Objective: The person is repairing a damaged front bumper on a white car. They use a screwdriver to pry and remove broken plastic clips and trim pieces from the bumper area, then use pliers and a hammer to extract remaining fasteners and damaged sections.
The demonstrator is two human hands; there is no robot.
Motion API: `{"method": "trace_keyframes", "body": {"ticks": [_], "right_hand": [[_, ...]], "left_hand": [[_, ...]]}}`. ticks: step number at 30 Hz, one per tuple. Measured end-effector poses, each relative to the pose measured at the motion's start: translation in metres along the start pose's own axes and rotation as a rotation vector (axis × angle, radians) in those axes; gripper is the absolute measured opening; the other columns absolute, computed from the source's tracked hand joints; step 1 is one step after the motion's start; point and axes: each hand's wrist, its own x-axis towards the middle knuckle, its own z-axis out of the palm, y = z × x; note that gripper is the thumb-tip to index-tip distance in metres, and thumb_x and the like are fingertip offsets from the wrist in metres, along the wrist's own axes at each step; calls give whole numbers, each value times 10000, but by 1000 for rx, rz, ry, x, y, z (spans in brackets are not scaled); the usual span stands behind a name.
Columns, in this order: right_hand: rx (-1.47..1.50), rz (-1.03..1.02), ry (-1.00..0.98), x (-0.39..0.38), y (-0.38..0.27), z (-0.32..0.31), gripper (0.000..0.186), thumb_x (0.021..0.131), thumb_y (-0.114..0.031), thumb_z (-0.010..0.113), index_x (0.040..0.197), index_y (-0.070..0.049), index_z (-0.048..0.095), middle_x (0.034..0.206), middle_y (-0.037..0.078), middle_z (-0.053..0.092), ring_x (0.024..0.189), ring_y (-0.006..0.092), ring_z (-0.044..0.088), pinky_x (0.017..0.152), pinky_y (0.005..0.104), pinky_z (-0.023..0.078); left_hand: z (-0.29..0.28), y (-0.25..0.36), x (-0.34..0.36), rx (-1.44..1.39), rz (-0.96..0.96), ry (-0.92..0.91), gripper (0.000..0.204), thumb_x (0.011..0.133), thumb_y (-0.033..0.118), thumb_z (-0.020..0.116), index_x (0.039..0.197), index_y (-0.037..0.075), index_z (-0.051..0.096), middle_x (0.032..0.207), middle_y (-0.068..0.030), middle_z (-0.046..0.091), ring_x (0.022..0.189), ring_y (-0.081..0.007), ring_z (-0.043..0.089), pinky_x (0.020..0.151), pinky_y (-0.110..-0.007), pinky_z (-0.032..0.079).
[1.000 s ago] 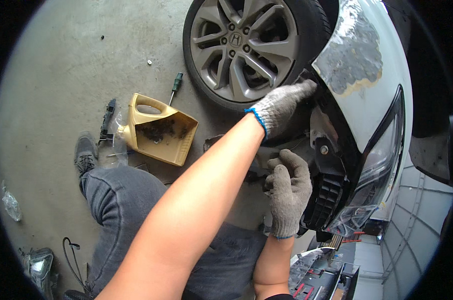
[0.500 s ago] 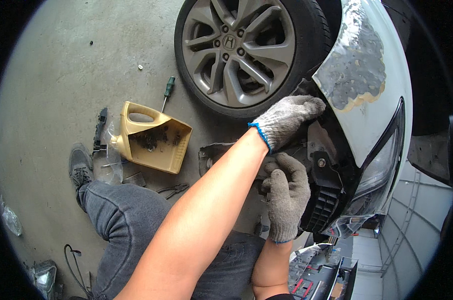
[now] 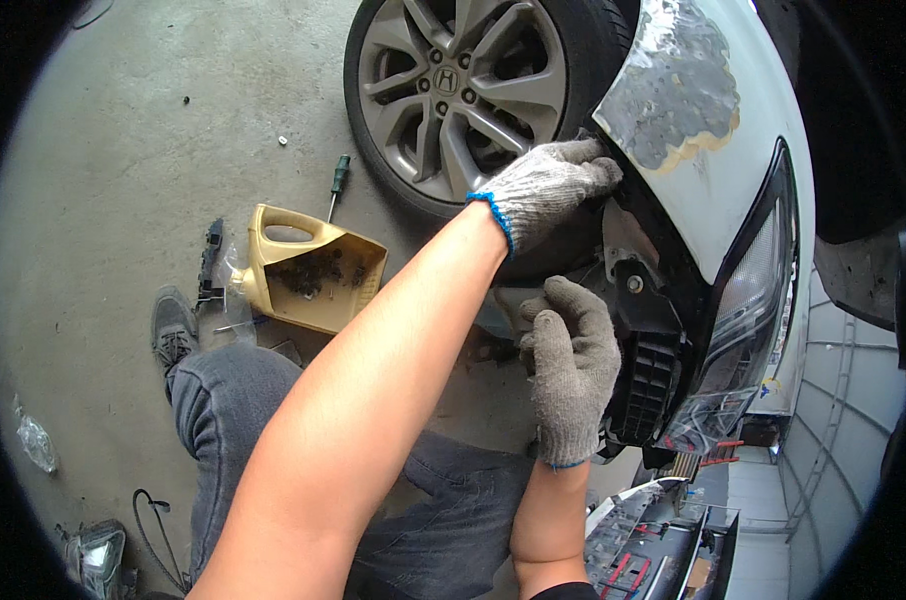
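My left hand, in a grey-white knit glove with a blue cuff, reaches to the fender edge beside the tyre. Its fingers are closed at the dark wheel-arch edge; what they grip is hidden. Lower down, my right hand, in a grey knit glove, is half curled with thumb and fingers apart and nothing visible in it. It hovers left of a black slatted plastic part and a metal bracket with a bolt. The white fender carries a sanded grey patch. Beside it is the headlight.
A spoked wheel stands above my left forearm. On the floor lie a cut-open gold jug with small dark fasteners inside, a green-handled screwdriver, a black plastic bracket and a clear plastic wrapper. Car parts lie at lower right.
The car and wheel have shifted slightly up and left in view. My left hand stays closed at the fender edge. The right hand keeps nearly the same half-curled pose.
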Motion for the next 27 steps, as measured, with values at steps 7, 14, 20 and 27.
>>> {"method": "trace_keyframes", "body": {"ticks": [7, 14, 20, 27], "right_hand": [[25, -47, -28, -9, 3, -9, 287, 895, -83, 656, 1161, 24, 641, 1007, 122, 710, 904, 147, 670, 820, 297, 542], [26, -64, -30, -14, 7, -17, 289, 889, -91, 669, 1153, 24, 648, 1007, 128, 714, 892, 151, 679, 806, 295, 546], [-17, -72, -89, -12, 3, -6, 297, 899, -82, 643, 1173, 33, 633, 1027, 146, 704, 877, 154, 672, 773, 286, 541], [-98, -51, -48, 2, 6, 0, 383, 923, -160, 600, 1233, 66, 583, 1070, 177, 683, 887, 186, 654, 750, 300, 521]], "left_hand": [[-6, -7, 0, 304, 170, 36, 255, 993, 184, 531, 1185, 35, 606, 1109, -123, 662, 1045, -209, 613, 944, -329, 484], [10, 19, -6, 670, 173, 327, 342, 955, 243, 574, 1142, -20, 685, 1029, -150, 717, 933, -209, 645, 866, -320, 502], [-15, 18, 7, 1703, 705, 142, 281, 917, 171, 583, 1091, -17, 697, 1034, -191, 711, 916, -251, 673, 836, -337, 524], [6, 25, -1, 1204, 406, 140, 233, 911, 136, 559, 1032, -5, 699, 1019, -183, 702, 951, -324, 667, 865, -349, 532]]}}
